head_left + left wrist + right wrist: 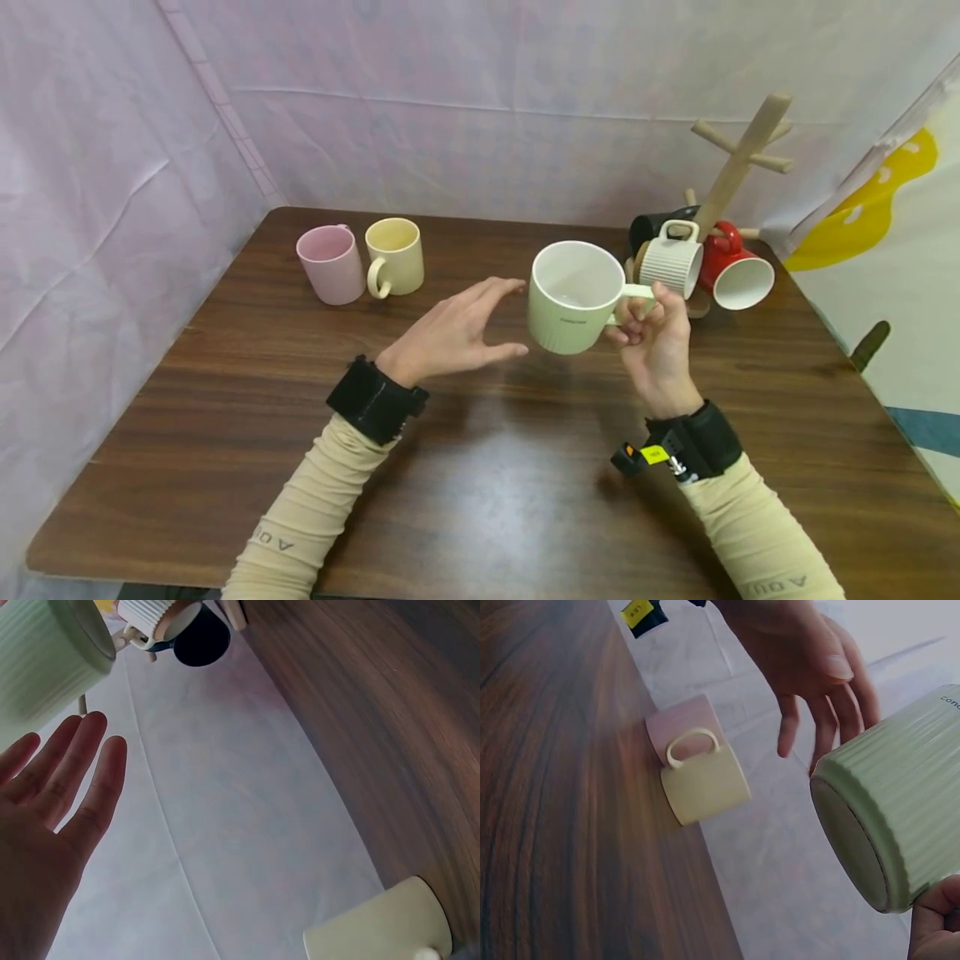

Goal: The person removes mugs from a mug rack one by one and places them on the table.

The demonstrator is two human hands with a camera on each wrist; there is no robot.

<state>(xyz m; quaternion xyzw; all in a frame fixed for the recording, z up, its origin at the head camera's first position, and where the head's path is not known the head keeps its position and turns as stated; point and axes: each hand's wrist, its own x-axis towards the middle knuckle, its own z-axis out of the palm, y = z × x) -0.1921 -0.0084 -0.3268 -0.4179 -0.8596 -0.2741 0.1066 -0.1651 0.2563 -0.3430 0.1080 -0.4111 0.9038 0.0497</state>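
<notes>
A pale green ribbed mug is held up above the table, upright and slightly tilted, its white inside showing in the head view. My right hand pinches its handle between thumb and fingers. To the mug's left, my left hand has its fingers and thumb spread toward the mug's side. A small gap seems to part its fingertips from the mug in the head view. In the right wrist view the green mug shows its base, with the left hand beyond it.
At the back left of the brown table stand a pink mug and a yellow mug. A wooden mug tree at the back right bears a white ribbed mug, a red mug and a black mug.
</notes>
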